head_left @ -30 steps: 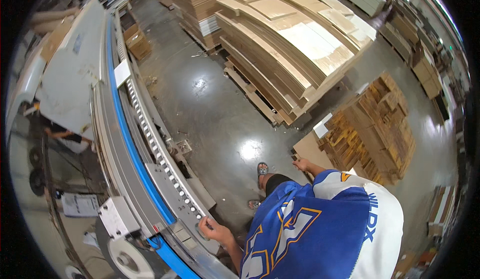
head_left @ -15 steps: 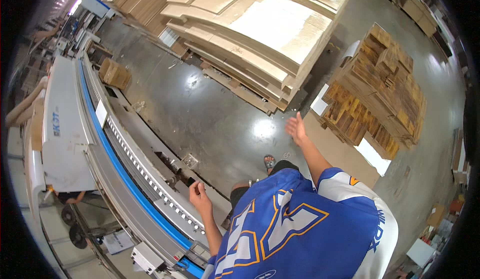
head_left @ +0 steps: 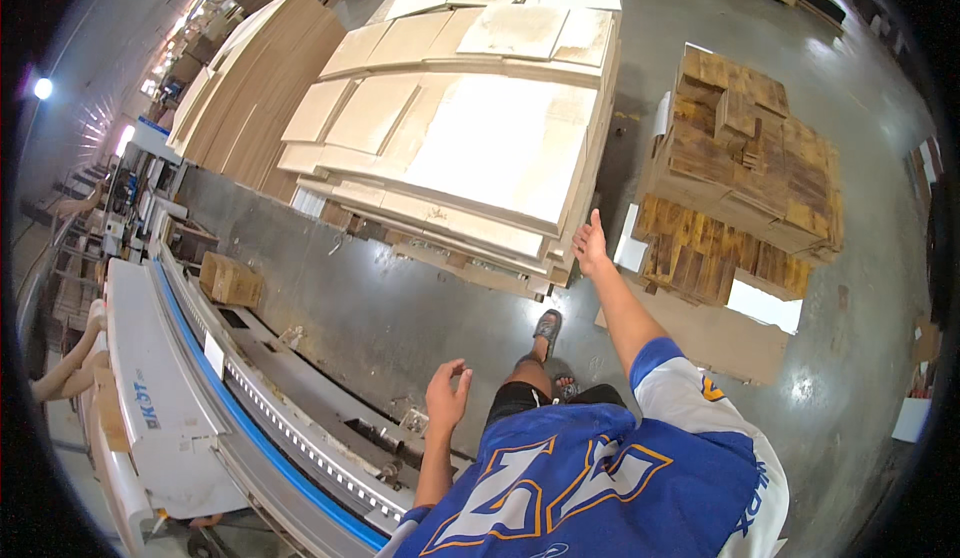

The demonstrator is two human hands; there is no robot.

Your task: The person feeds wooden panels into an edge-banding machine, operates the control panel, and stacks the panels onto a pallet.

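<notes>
My left hand [head_left: 447,395] hangs in the air near the long machine [head_left: 290,448] on the left. Its fingers are loosely bent, with the thumb apart and nothing in them. My right hand [head_left: 591,246] is stretched forward, fingers extended and thumb up, with nothing in it. It appears just beside the near right corner of a large stack of pale boards [head_left: 400,148]; whether it touches them I cannot tell. To its right lies a stack of brown wood-patterned panels [head_left: 750,158].
A cardboard box [head_left: 231,280] rests by the machine's far part. A taller board stack [head_left: 262,88] stands behind at the left. Flat brown sheets [head_left: 700,338] lie beneath the patterned panels. Grey floor [head_left: 350,298] runs between the machine and the pale boards.
My view has tilted up and I have stepped forward, so the board stacks appear nearer and more of them shows. My left hand has moved away from the machine's edge, its fingers loosening.
</notes>
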